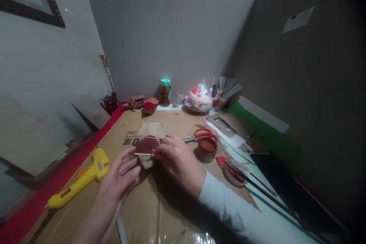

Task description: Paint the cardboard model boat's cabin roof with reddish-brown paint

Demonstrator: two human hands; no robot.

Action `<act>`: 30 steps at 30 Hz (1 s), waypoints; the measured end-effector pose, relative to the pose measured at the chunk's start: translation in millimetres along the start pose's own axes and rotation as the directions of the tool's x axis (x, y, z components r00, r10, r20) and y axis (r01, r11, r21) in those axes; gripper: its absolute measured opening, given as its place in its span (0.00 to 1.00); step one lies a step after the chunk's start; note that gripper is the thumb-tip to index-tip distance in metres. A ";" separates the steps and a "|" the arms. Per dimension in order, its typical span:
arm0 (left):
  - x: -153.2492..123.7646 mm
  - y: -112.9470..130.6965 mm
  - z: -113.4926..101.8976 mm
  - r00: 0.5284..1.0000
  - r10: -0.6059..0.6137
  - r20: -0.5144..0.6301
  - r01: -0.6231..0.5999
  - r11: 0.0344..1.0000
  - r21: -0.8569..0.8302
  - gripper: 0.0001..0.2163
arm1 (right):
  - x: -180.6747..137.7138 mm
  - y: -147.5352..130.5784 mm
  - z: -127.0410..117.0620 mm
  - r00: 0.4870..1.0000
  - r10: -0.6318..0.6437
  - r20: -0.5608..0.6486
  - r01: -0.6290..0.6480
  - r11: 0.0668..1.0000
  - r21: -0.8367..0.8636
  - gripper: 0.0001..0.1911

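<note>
My left hand [121, 175] is closed around the left side of a small cardboard model [147, 144] with a ridged dark red top, holding it just above the cardboard sheet. The fingers of my right hand [181, 164] are pinched at the model's right side, on the end of a thin pale wooden stick [142, 154]. This stick lies crosswise over the model's near part. Behind the model sits a pale cut cardboard piece [154, 127]. To the left lies a yellow glue gun [82, 179]. Red-handled scissors [204, 134] and an open jar of brown paint [207, 148] are right of my right hand.
A large cardboard sheet [171, 120] covers the table. At the back stand small red-and-brown cardboard models [150, 105], a teal-lidded jar [165, 92] and a tissue pack [200, 98]. Cardboard scraps [225, 126], a tape roll [233, 175] and a long dark brush [263, 190] lie at right.
</note>
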State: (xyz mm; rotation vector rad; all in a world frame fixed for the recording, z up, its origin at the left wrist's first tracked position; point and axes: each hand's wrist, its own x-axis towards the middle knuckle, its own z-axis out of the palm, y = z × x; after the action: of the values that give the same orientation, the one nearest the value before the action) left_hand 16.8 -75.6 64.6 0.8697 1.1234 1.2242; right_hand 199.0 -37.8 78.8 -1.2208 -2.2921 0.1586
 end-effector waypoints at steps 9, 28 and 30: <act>-0.8 1.6 2.8 0.999 -0.033 -0.003 0.033 0.989 -0.147 0.34 | -5.8 -7.2 -3.9 0.993 -0.089 -0.082 0.100 0.986 0.134 0.09; -5.3 -2.1 1.7 0.995 -0.097 -0.017 0.092 0.980 -0.179 0.21 | -7.8 -14.5 0.5 0.999 -0.004 -0.050 0.013 0.981 0.194 0.06; -5.8 -2.3 2.3 0.995 -0.093 -0.028 0.087 0.982 -0.167 0.21 | -7.5 -14.9 0.9 0.999 -0.004 -0.046 0.013 0.981 0.195 0.05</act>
State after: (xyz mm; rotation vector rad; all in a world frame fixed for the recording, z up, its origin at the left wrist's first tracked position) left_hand 19.8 -81.6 64.0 0.6668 1.0619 1.2426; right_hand 191.0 -52.3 80.1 -1.1023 -2.1845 0.3410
